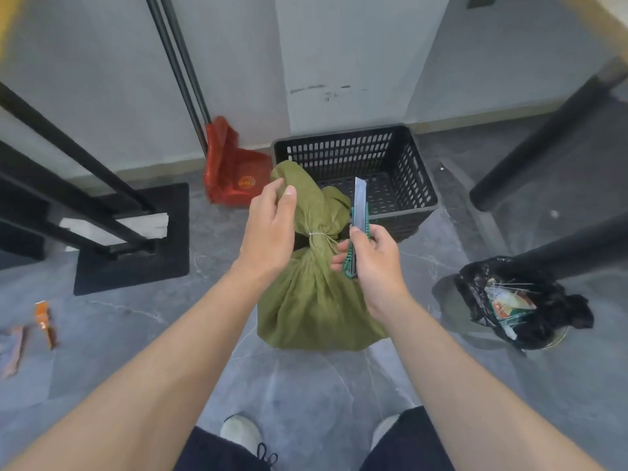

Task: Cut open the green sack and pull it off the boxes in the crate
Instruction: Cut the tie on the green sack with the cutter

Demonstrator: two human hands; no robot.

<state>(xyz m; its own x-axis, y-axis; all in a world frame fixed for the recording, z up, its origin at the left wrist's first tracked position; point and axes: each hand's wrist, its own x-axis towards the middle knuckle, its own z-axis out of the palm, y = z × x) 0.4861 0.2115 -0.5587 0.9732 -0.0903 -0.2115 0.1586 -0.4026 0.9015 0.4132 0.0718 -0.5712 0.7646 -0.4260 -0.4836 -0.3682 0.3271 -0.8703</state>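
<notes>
Nearest the camera, two pale shoes stand on the grey marbled floor, with dark shorts at the frame's lower edge. Both bare forearms reach forward from there.

The green sack sits on the floor just beyond the shoes, below and between the two hands. Its neck is tied with thin white string, and the bunched top rises above the knot.

The left hand is raised beside the sack's top, thumb and fingers pressed together on the fabric above the string. The right hand is closed around a green utility knife, thumb on its side; the long blade points up and away from the hand, just right of the knot. I cannot tell if the blade touches the fabric.

To the right of the right hand, a black rubbish bag with scraps inside lies on the floor. Well left of the left hand, orange wrappers lie near the edge.

Beyond both hands stands the black slotted crate, the sack's top leaning over its near rim; its visible floor looks bare. Left of it a red dustpan leans at the wall with black poles. A dark metal frame stands far left
</notes>
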